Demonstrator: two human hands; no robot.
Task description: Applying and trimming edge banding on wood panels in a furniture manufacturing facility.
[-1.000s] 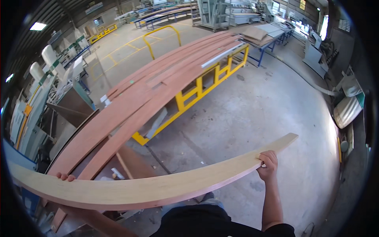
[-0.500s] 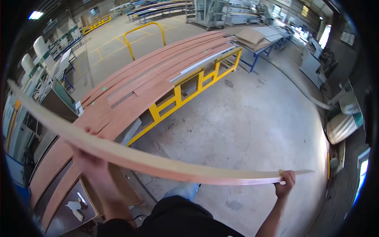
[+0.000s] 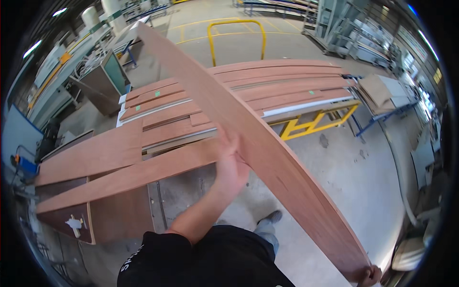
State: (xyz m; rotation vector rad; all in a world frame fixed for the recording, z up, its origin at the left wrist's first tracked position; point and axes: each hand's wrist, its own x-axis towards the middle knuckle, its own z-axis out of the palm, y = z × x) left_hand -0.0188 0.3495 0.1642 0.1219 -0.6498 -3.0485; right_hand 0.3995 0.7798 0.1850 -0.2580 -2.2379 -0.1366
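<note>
A long reddish-brown wooden board is held up in front of me, slanting from the far left down to the near right. My left hand grips its left edge near mid-length, with some fingers hidden by the board. At the near end, my right hand is closed around the board, partly cut off by the picture's rim. Beneath the raised board, several similar boards lie side by side on a yellow metal frame. Another narrow board lies at the left, beside my left forearm.
A brown panelled unit stands at the near left with a small white object on it. Behind the boards rises a yellow hoop rail. A blue-legged table with sheets stands at the right. Machinery lines the left.
The raised board has swung from roughly crosswise to a steep slant and rolled, so its broad reddish face shows instead of its pale edge. My right hand moved nearer; my view turned left.
</note>
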